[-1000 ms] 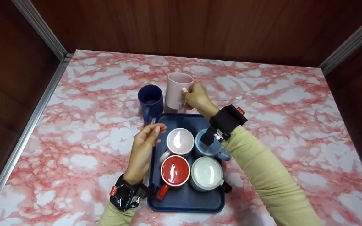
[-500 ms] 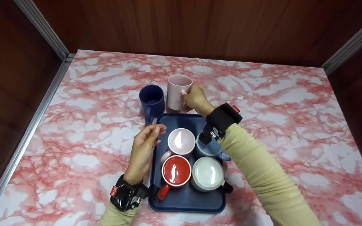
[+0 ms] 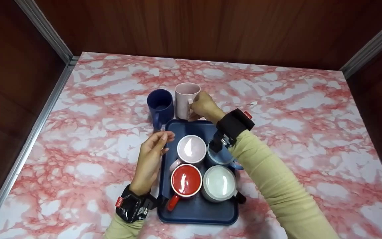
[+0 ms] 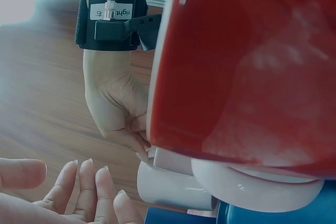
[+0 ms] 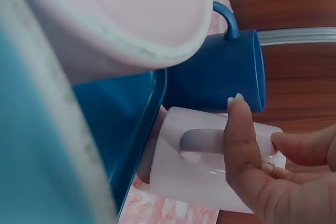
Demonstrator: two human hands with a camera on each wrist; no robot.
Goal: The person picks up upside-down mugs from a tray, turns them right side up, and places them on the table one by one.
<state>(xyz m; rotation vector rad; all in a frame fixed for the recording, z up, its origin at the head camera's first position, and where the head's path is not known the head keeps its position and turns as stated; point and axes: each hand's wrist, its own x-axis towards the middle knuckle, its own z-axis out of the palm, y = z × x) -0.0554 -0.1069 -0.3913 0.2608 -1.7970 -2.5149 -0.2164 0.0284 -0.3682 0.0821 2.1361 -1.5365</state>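
My right hand (image 3: 206,105) holds a pale pink mug (image 3: 182,104) by its handle. This mug stands upright just behind the far edge of the blue tray (image 3: 196,215). In the right wrist view, fingers and thumb (image 5: 302,148) are at the handle (image 5: 202,141). To the mug's left is a navy blue mug (image 3: 160,101), upright, its handle toward me. My left hand (image 3: 149,159) hovers by the tray's left edge, fingers loosely bent and holding nothing.
On the tray stand a smaller light pink mug (image 3: 191,149), a red mug (image 3: 186,180), a light blue mug (image 3: 220,156) partly behind the right wrist camera, and a white mug (image 3: 219,184) with a dark handle. Wooden panels (image 3: 191,30) border the marbled table (image 3: 287,99).
The pale pink mug in my right hand has come down and slightly toward me, beside the navy mug. My left hand has stayed in place.
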